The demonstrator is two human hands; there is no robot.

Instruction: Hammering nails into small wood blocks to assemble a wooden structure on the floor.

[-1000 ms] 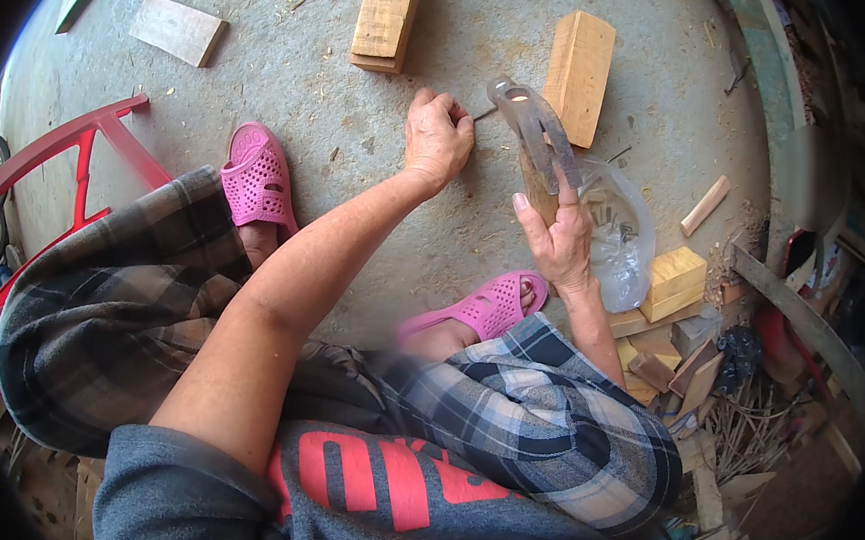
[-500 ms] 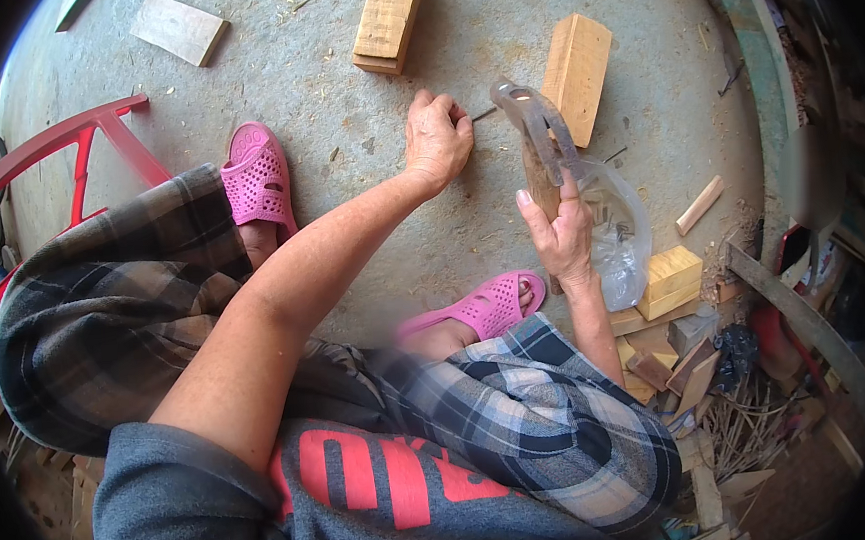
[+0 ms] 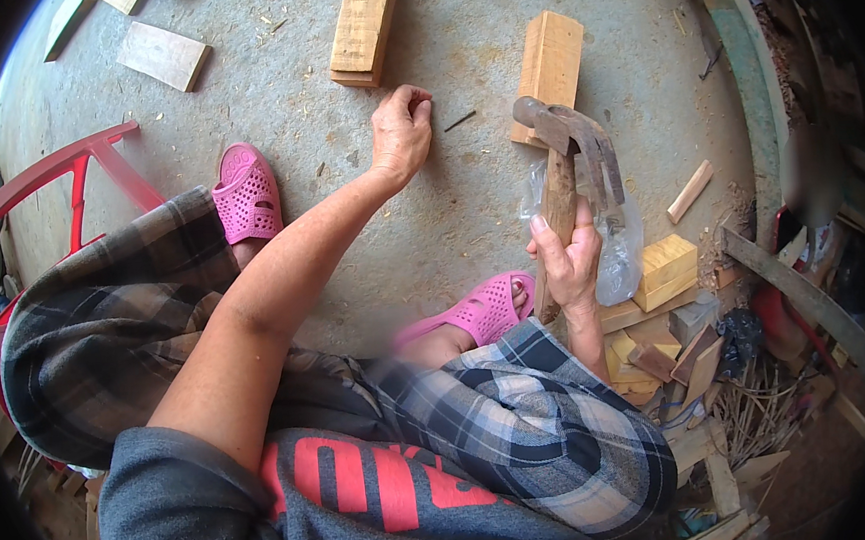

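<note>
My right hand [image 3: 567, 256] is closed around the wooden handle of a claw hammer [image 3: 557, 191], its metal head pointing away from me. Behind the hammer lies a clear plastic bag [image 3: 620, 257] on the floor. My left hand [image 3: 401, 137] is held above the concrete, fingers curled together in a pinch; whatever they hold, if anything, is hidden. Just to its right a dark nail [image 3: 460, 121] lies apart from the fingers. A long wooden block [image 3: 363, 24] rests beyond my left hand. Past the hammer head sits a second wooden block [image 3: 550, 56], partly covered by it.
A red plastic chair frame [image 3: 77, 210] stands at the left. A flat board [image 3: 163, 56] lies at the far left. To the right are a short yellowish block [image 3: 668, 269], a small stick [image 3: 690, 192] and a heap of wood scraps [image 3: 695, 362]. Pink clogs [image 3: 247, 198] are on my feet.
The hammer has turned in my right hand, so its head now shows side-on over the right block. My left hand has drawn slightly left, away from the nail. The view has shifted a little.
</note>
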